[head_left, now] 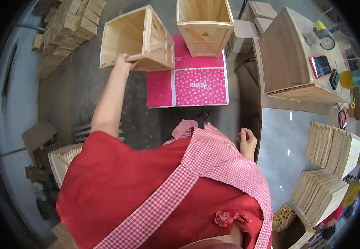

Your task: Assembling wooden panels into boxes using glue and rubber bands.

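My left hand (123, 62) reaches forward and grips the near edge of an open wooden box (136, 37), which is tilted on its side over the pink patterned mat (196, 87) on the floor. A second wooden box with a small knob (205, 25) stands on the mat just to the right. My right hand (246, 141) hangs loosely curled near my waist, beside the edge of the grey worktable (284, 149); it holds nothing. My red top and checked apron fill the lower view.
A larger wooden cabinet piece (290, 62) lies on the worktable with a phone (320, 66), tape and a yellow cup behind it. Stacks of thin wooden panels (329, 166) sit at the right. Piles of wooden blocks (66, 29) line the far left floor.
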Tool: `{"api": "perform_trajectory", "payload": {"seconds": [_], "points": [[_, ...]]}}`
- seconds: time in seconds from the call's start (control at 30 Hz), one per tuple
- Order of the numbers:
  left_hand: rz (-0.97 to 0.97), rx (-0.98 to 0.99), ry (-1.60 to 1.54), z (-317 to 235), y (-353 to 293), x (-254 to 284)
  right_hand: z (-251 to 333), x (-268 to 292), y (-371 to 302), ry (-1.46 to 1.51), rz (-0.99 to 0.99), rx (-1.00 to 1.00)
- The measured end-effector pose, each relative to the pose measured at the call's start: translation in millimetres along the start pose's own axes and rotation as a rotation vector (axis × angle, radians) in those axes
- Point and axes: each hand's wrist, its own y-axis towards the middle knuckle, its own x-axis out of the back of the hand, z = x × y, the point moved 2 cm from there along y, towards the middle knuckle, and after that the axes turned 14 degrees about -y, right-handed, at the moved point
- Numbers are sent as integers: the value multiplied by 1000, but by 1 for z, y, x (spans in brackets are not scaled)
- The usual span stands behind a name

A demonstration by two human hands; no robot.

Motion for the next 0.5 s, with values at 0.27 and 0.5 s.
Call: {"api": "perform_trajectory", "payload": {"seconds": [0.27, 0.5], "points": [[-220, 27, -125, 64, 118, -122, -28, -5, -29, -39, -159, -336], [-148, -7, -10, 36, 246, -147, -46, -10, -33, 115, -138, -451]]}}
